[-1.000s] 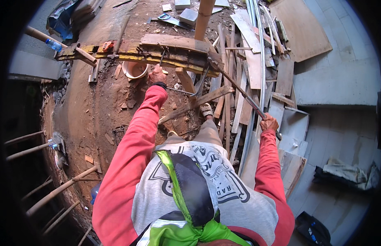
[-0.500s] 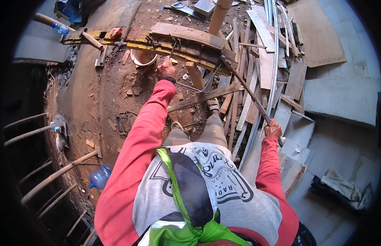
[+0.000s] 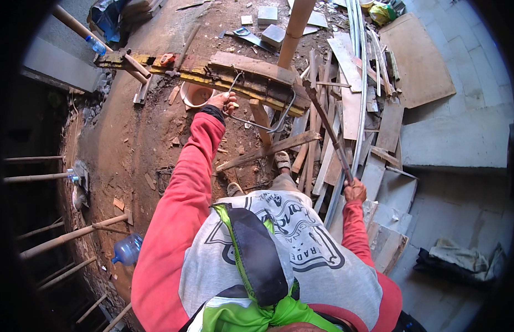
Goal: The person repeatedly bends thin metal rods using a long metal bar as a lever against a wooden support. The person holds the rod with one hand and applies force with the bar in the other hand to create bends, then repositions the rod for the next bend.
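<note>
My left hand (image 3: 222,101) is closed round a thin bent steel rod (image 3: 250,122) beside the near edge of a narrow plank bench (image 3: 196,71). The rod has several bends, and its right part rises in front of the bench's right end. My right hand (image 3: 355,191) grips the lower end of a long rusty metal bar (image 3: 333,135), out to the right. The bar slants up and left, its bent head close to the bench's right end. Whether the head touches the rod or bench I cannot tell.
An orange tape measure (image 3: 167,59) and a hammer (image 3: 182,51) lie on the bench. Below it stands a bucket (image 3: 197,95). Loose boards (image 3: 354,110) and metal lengths (image 3: 363,83) pile up at right. A wooden post (image 3: 295,33) rises behind. A handsaw (image 3: 251,36) lies farther back.
The head of the bar has shifted right from the bench end, and my right hand has come nearer my body. The rod has shifted in my left hand. My view has tilted slightly.
</note>
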`<action>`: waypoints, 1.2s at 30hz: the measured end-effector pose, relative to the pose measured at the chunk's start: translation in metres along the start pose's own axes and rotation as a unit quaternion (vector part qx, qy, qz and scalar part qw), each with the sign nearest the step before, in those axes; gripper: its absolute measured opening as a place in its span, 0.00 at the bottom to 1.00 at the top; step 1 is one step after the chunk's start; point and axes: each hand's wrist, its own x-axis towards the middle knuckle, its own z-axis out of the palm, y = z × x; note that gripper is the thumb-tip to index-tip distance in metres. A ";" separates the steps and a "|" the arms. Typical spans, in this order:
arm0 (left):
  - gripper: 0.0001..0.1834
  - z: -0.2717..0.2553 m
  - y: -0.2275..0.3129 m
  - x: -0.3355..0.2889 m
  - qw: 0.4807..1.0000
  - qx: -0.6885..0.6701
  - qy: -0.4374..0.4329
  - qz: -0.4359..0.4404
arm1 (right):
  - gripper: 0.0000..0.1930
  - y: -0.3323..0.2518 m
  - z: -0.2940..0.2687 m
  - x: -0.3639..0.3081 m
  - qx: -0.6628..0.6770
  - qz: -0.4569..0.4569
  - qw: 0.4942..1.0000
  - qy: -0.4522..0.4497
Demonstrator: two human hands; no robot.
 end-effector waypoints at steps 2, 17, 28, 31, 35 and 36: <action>0.12 0.005 -0.002 0.003 1.000 0.007 0.004 -0.023 | 0.14 0.003 0.012 -0.018 0.009 0.030 0.999 -0.019; 0.16 0.010 -0.038 0.020 0.974 0.150 0.133 0.105 | 0.11 0.022 -0.040 0.032 -0.119 -0.063 0.991 -0.003; 0.15 0.015 -0.029 0.014 0.955 0.226 0.167 0.094 | 0.08 0.009 -0.107 0.264 -0.259 -0.312 0.910 0.087; 0.15 0.016 -0.028 0.010 0.956 0.218 0.176 0.084 | 0.11 -0.013 -0.128 0.318 -0.254 -0.379 0.888 0.064; 0.15 0.016 -0.028 0.002 0.948 0.244 0.178 0.103 | 0.09 -0.020 -0.124 0.346 -0.257 -0.419 0.869 0.051; 0.15 0.015 -0.027 0.002 0.946 0.247 0.186 0.102 | 0.10 -0.022 -0.125 0.351 -0.250 -0.425 0.869 0.047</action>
